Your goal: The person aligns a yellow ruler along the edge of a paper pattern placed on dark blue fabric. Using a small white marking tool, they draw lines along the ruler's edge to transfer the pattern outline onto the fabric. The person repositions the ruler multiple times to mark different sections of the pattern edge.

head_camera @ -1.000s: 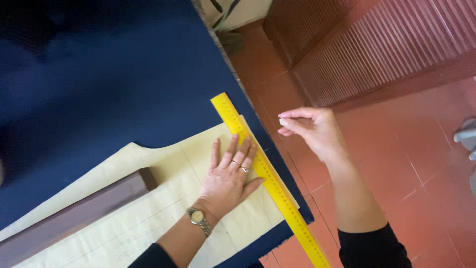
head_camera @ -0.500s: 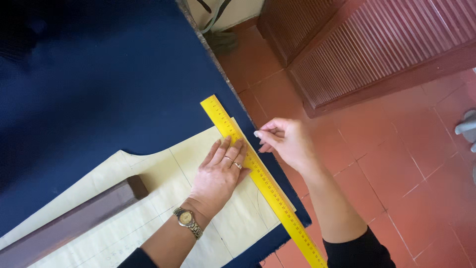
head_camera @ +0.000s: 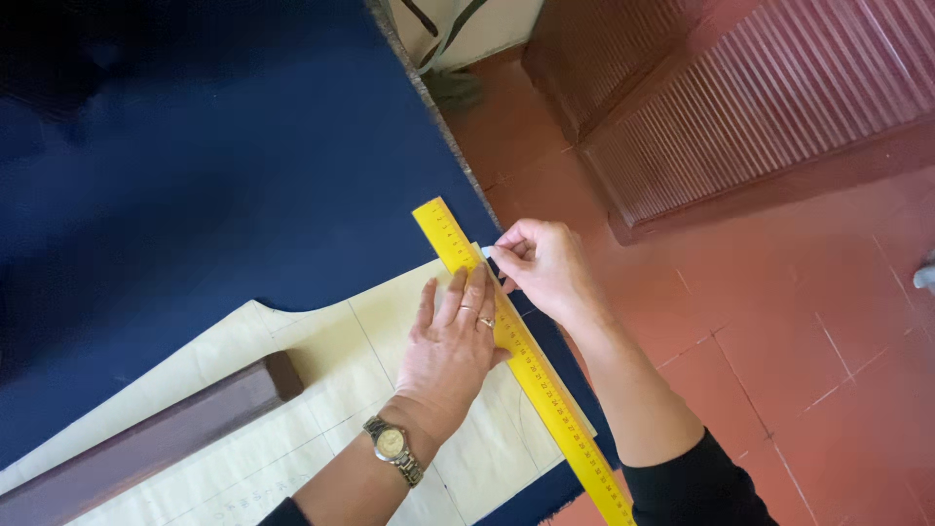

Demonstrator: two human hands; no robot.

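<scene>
Where left hand (head_camera: 450,343) presses: ruler (head_camera: 531,375).

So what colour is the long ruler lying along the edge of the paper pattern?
Yellow with dark markings; the long flat ruler shows in the head view.

a: what's covered on the yellow ruler (head_camera: 545,390)?
b: its middle lies under the left hand (head_camera: 450,341), and the lower end runs off the bottom edge.
a: and the right hand (head_camera: 545,265)?
b: it pinches something small and whitish (head_camera: 486,252), too tiny to identify.
a: the paper pattern (head_camera: 321,390)?
b: cut off at the bottom; the faint writing on it is unreadable. the wooden block (head_camera: 146,448) leaves the frame at left.
</scene>
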